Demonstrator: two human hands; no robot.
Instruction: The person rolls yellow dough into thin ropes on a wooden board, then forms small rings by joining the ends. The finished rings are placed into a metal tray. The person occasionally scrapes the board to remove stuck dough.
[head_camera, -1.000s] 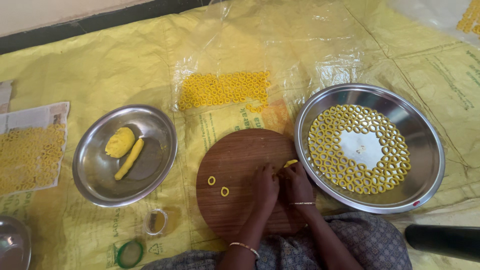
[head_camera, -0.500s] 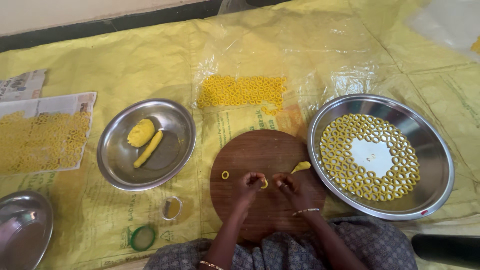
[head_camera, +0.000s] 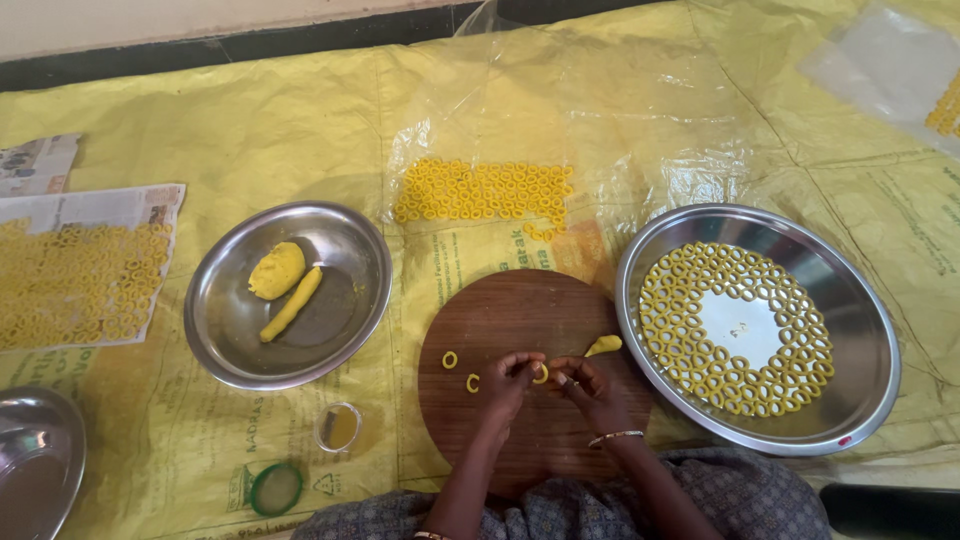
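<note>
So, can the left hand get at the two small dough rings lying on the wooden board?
Probably yes. The left hand is over the wooden board, and the two dough rings lie just beside it on bare wood, with nothing between. It pinches another ring now.

I sit on the floor. A yellow woven plastic sheet (head_camera: 250, 130) covers almost all of the ground around my fingers, creased and wrinkled, with faint green print on it in places. Far ahead of my fingers a dark band (head_camera: 300, 42) runs across the floor's edge, and beyond it a strip of pale wall (head_camera: 150, 20) shows. A clear plastic film (head_camera: 620, 110) lies over the yellow sheet ahead of my fingers, crumpled and catching glare. A second clear film (head_camera: 890, 70) lies far ahead to my right. Newspaper (head_camera: 90, 215) lies flat well to my left. Light is even and soft; shadows are weak.
</note>
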